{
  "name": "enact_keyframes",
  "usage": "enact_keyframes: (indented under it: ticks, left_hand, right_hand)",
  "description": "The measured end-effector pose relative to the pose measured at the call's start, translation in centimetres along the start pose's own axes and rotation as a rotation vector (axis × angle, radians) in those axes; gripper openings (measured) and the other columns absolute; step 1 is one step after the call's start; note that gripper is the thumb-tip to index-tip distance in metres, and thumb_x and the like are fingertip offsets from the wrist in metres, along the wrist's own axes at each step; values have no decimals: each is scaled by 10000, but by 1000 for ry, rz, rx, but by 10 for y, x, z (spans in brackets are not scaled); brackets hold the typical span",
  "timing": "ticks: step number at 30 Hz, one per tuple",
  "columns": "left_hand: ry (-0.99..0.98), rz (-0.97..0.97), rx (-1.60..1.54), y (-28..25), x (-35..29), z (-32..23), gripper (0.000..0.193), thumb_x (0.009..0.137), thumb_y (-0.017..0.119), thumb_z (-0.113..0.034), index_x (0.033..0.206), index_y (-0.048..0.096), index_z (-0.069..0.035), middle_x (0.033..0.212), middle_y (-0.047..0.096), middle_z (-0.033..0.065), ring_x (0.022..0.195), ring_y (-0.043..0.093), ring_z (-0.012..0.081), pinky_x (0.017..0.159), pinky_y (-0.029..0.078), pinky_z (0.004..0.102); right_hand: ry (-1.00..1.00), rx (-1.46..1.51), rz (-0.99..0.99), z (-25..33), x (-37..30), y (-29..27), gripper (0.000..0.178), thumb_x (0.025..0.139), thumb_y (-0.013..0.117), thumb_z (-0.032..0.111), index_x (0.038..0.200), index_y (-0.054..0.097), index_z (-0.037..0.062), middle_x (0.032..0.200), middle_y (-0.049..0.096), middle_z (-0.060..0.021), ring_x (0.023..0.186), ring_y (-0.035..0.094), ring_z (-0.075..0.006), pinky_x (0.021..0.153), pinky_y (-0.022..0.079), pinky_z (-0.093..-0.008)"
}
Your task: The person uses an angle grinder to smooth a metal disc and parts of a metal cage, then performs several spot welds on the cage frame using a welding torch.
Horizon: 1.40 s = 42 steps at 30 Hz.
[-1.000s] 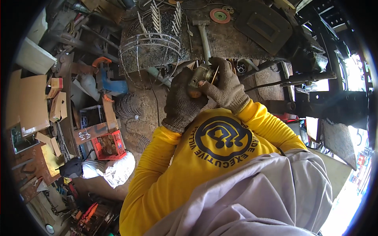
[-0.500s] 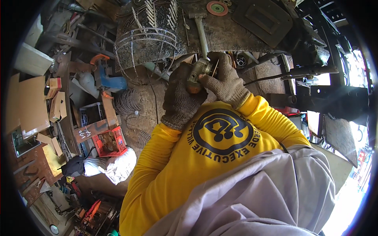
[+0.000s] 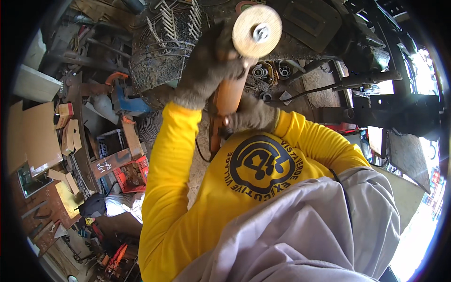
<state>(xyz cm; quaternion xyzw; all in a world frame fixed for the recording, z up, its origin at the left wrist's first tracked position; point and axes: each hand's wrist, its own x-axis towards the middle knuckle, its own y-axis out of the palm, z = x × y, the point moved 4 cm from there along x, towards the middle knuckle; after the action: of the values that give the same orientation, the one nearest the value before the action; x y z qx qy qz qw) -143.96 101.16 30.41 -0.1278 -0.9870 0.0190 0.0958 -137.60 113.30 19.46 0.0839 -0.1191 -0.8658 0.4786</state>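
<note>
An angle grinder [image 3: 229,97] with an orange body is held up before my chest, pointing away from me. Its round pale disc [image 3: 242,47] faces up, with a metal nut at the centre. My gloved left hand [image 3: 199,70] is closed around the grinder's head end, beside the disc. Lower on the body, my gloved right hand [image 3: 253,115] wraps the rear part from the right side. A dark cord hangs below the tool's rear end. Part of the grinder's head is hidden by the disc and my left glove.
A dark workbench [image 3: 211,11] at the far side carries metal rods [image 3: 169,21], a bent wire frame [image 3: 159,44] and a flat dark plate [image 3: 312,23]. To the left are a blue clamp-like tool [image 3: 131,99], a red crate [image 3: 131,175] and cardboard [image 3: 35,129]. Dark steel beams stand at right.
The grinder has been raised and turned, so its disc face now shows. My left hand has moved up and left with its head; my right hand has shifted down to the rear body.
</note>
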Motion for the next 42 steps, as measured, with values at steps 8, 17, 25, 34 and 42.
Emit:
enact_keyframes:
  ticks: [8,17,25,34,42]
  left_hand:
    - [-61,-192,72,37,63,73,724,721,826,-291,1303,479,-37,1140,596,102,1000,614,213,823,558,349]
    - [-431,-245,300,99,67,135,767,707,795,-455,1278,515,-27,1192,640,224,1088,647,365,939,513,429]
    - [-502,-343,291,105,70,132,755,704,797,-463,1258,558,-8,1113,689,217,1045,679,369,922,539,427]
    - [-274,-384,494,95,63,170,608,793,759,-467,1185,642,-17,972,720,154,925,702,282,860,553,389]
    - [-500,-239,1159,47,-22,93,762,832,727,-422,1425,411,-64,1089,672,248,975,682,380,843,546,433]
  right_hand:
    - [103,-46,-658,47,-13,-77,661,669,857,205,1212,530,21,1007,678,-88,899,654,-205,821,554,-352]
    - [246,-492,-720,21,-52,-177,784,721,779,498,1207,533,-65,1033,689,-167,891,678,-220,803,541,-335]
    - [153,-665,-588,32,-43,-206,601,739,743,444,1137,613,11,818,704,-95,779,691,-239,761,544,-352]
    - [129,-873,-378,35,-45,-221,634,839,680,424,1312,525,32,1091,656,-161,1011,647,-237,901,502,-359]
    - [56,-1120,-527,47,-55,-213,730,835,655,521,1351,503,27,1168,640,-248,1116,631,-376,948,490,-415]
